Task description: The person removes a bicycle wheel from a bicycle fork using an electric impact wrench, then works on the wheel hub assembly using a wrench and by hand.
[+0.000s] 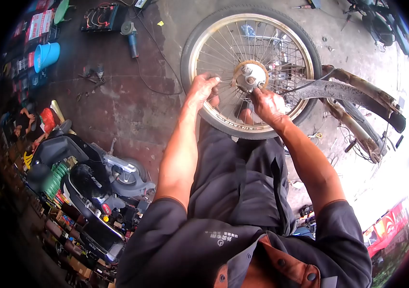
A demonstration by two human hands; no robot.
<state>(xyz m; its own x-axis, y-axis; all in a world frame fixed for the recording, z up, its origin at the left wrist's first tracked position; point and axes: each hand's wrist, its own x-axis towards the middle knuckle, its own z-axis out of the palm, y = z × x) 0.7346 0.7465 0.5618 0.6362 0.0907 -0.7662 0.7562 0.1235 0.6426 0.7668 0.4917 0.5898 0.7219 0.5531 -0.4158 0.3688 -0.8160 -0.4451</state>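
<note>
A spoked wheel with a black tire (316,53) and a pale, rust-marked rim stands in front of my legs. At its middle are a rusty sprocket and a silver hub cover (257,73). My left hand (204,87) is at the wheel's left side over the spokes, thumb and fingers pinched together; anything between them is too small to name. My right hand (268,103) is closed at the lower right of the hub, its fingertips on a small part by the axle that I cannot make out. A dark cable (305,86) runs from near the hub to the right.
A fender and rusty frame tubes (358,91) extend right of the wheel. An angle grinder (131,41) with its cord lies upper left, near a battery (99,18). A blue bucket (47,56) stands far left. A scooter (89,182) and another person (25,122) are at left.
</note>
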